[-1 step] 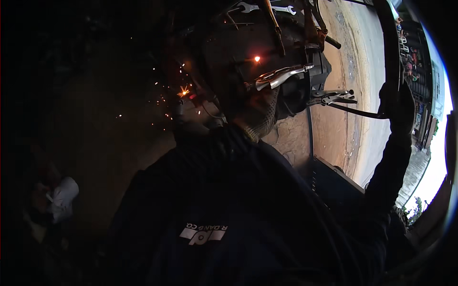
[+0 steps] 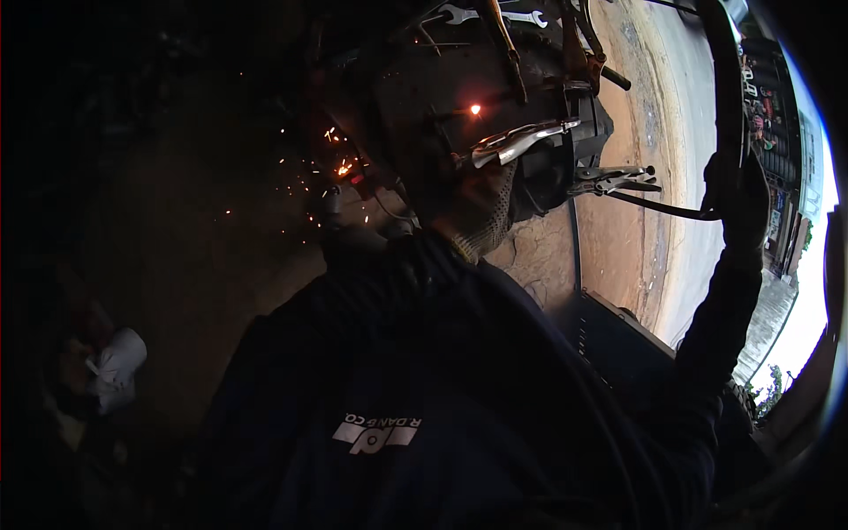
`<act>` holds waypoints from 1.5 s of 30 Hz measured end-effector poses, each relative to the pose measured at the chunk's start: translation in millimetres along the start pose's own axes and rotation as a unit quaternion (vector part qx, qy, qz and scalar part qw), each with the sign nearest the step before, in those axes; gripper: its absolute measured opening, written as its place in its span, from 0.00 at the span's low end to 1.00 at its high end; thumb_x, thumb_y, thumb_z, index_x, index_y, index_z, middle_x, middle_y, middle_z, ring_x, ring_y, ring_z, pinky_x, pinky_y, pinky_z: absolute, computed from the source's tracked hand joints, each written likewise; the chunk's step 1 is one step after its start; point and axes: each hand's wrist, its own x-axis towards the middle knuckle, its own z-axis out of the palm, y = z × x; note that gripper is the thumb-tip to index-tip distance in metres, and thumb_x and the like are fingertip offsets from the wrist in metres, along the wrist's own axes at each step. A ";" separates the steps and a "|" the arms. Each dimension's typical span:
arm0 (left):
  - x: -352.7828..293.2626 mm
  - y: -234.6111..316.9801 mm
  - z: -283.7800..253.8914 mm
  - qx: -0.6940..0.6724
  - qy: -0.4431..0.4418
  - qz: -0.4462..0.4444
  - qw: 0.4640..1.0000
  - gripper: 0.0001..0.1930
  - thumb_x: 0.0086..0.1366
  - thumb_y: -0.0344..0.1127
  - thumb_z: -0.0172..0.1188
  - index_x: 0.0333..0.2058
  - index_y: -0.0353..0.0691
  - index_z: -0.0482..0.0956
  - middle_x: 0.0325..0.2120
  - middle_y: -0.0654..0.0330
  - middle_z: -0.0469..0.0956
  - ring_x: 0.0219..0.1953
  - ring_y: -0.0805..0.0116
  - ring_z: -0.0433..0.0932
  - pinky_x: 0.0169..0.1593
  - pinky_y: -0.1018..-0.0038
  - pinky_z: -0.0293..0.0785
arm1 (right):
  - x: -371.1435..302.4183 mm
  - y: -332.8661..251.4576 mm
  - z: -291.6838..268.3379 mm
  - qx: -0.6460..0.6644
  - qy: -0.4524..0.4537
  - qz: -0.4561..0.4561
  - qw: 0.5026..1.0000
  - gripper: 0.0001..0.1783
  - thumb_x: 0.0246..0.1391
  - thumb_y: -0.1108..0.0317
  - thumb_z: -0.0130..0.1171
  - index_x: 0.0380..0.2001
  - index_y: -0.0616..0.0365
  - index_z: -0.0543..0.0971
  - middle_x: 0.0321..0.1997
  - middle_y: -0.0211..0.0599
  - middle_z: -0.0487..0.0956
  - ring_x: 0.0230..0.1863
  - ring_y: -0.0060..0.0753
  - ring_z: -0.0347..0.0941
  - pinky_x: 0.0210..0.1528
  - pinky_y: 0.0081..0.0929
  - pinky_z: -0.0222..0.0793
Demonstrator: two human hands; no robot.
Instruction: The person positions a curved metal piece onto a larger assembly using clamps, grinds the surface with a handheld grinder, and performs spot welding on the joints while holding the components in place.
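My left hand (image 2: pixel 484 216), in a pale mesh glove, is beside the dark metal workpiece (image 2: pixel 411 84). Its fingers are lost in shadow below silver locking pliers (image 2: pixel 521 143), so I cannot tell what they hold. A red-hot spot (image 2: pixel 476 109) glows on the metal just beyond the pliers. Out to the right, my right hand (image 2: pixel 744 199) shows as a dark silhouette, closed round a dark upright bar (image 2: pixel 728 84). A second pair of locking pliers (image 2: pixel 614 181) grips the workpiece's right side, and a thin dark rod runs from there toward my right hand.
More clamps (image 2: pixel 503 53) and an open-ended spanner (image 2: pixel 495 16) are at the far edge of the work. Sparks (image 2: pixel 343 168) fly on the left. A white shape (image 2: pixel 119 362), too dim to name, shows at lower left. Brown ground (image 2: pixel 623 247) lies right of the workpiece.
The sparks at left have scattered into a different pattern. The white shape at lower left has shifted slightly. Both hands look still.
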 end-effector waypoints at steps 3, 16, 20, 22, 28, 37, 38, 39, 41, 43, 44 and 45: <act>0.7 2.3 4.5 -0.003 0.007 0.005 1.000 0.25 0.70 0.42 0.47 0.62 0.38 0.60 0.50 0.52 0.73 0.45 0.58 0.78 0.50 0.59 0.76 | 2.6 7.2 -14.9 0.145 -0.038 -0.020 0.989 0.21 0.67 0.59 0.45 0.52 0.66 0.70 0.34 0.40 0.76 0.26 0.23 0.72 0.24 0.19 0.68; 6.7 13.2 32.1 -0.074 -0.015 -0.008 0.997 0.26 0.70 0.44 0.49 0.62 0.39 0.60 0.50 0.51 0.73 0.45 0.56 0.78 0.50 0.56 0.77 | 74.6 26.0 -99.3 -0.041 0.227 -0.095 0.968 0.24 0.66 0.54 0.47 0.54 0.63 0.73 0.35 0.30 0.75 0.33 0.23 0.69 0.40 0.25 0.67; 7.0 21.4 38.3 -0.083 -0.020 -0.018 0.996 0.26 0.70 0.44 0.50 0.62 0.39 0.60 0.49 0.51 0.73 0.45 0.56 0.79 0.50 0.55 0.77 | 113.4 3.9 -107.5 -0.078 0.198 -0.054 0.976 0.26 0.66 0.47 0.44 0.48 0.59 0.75 0.33 0.27 0.74 0.32 0.19 0.67 0.36 0.21 0.62; 4.1 25.3 36.5 -0.083 -0.009 -0.015 0.996 0.26 0.70 0.45 0.50 0.62 0.40 0.60 0.49 0.51 0.73 0.45 0.55 0.79 0.50 0.54 0.77 | 139.9 5.5 -100.7 -0.049 0.227 -0.069 0.970 0.27 0.67 0.45 0.42 0.48 0.59 0.75 0.33 0.26 0.74 0.32 0.18 0.67 0.35 0.21 0.62; -6.4 31.8 37.6 -0.074 0.021 -0.020 0.997 0.27 0.70 0.45 0.51 0.62 0.40 0.60 0.49 0.51 0.74 0.45 0.54 0.79 0.50 0.52 0.77 | 243.5 62.6 -179.3 -0.170 0.110 -0.193 0.960 0.17 0.64 0.61 0.48 0.51 0.58 0.75 0.46 0.38 0.78 0.45 0.32 0.74 0.46 0.29 0.70; -4.2 51.5 59.7 -0.048 0.014 -0.034 0.998 0.27 0.70 0.48 0.51 0.62 0.41 0.60 0.50 0.51 0.73 0.46 0.53 0.79 0.51 0.50 0.77 | 293.7 49.2 -65.3 0.110 0.190 -0.232 0.948 0.13 0.63 0.61 0.52 0.45 0.58 0.75 0.35 0.30 0.79 0.29 0.21 0.74 0.32 0.21 0.71; -3.3 48.4 61.2 -0.053 0.013 -0.037 0.998 0.28 0.70 0.48 0.51 0.62 0.40 0.60 0.50 0.51 0.73 0.47 0.53 0.78 0.51 0.50 0.77 | 294.1 48.5 -66.4 0.184 0.176 -0.236 0.938 0.13 0.63 0.62 0.54 0.45 0.58 0.75 0.34 0.31 0.80 0.29 0.21 0.74 0.31 0.21 0.71; -2.0 47.6 60.9 -0.049 0.019 -0.034 0.998 0.28 0.70 0.49 0.51 0.62 0.40 0.60 0.51 0.51 0.73 0.48 0.53 0.78 0.52 0.49 0.76 | 289.6 34.0 -49.0 0.177 0.205 -0.213 0.939 0.14 0.62 0.62 0.55 0.45 0.59 0.75 0.34 0.33 0.80 0.30 0.23 0.75 0.31 0.23 0.72; 0.9 42.7 62.8 -0.047 0.018 -0.038 0.998 0.28 0.70 0.50 0.50 0.62 0.40 0.60 0.52 0.51 0.72 0.49 0.53 0.77 0.52 0.49 0.75 | 288.8 21.4 -41.7 0.286 0.235 -0.174 0.912 0.14 0.57 0.63 0.61 0.42 0.61 0.74 0.32 0.38 0.80 0.25 0.27 0.73 0.25 0.26 0.71; 4.0 38.7 64.9 -0.045 0.012 -0.045 0.998 0.29 0.70 0.51 0.49 0.62 0.40 0.60 0.53 0.51 0.71 0.50 0.52 0.76 0.53 0.48 0.75 | 284.9 12.7 -38.9 0.275 0.281 -0.159 0.905 0.15 0.55 0.62 0.62 0.40 0.60 0.73 0.30 0.36 0.79 0.24 0.26 0.72 0.23 0.25 0.69; 2.1 41.5 62.5 -0.041 0.019 -0.039 0.998 0.29 0.70 0.52 0.49 0.62 0.40 0.60 0.53 0.51 0.71 0.51 0.52 0.75 0.54 0.48 0.74 | 294.6 10.0 -30.3 0.293 0.288 -0.155 0.898 0.16 0.55 0.61 0.62 0.41 0.60 0.73 0.29 0.35 0.78 0.24 0.25 0.72 0.22 0.25 0.68; 2.0 43.9 60.5 -0.039 0.022 -0.034 0.998 0.29 0.70 0.52 0.48 0.62 0.40 0.60 0.54 0.51 0.71 0.52 0.52 0.75 0.54 0.48 0.74 | 305.2 5.8 -23.5 0.311 0.294 -0.151 0.891 0.17 0.54 0.61 0.63 0.41 0.60 0.72 0.27 0.34 0.77 0.23 0.25 0.71 0.21 0.25 0.68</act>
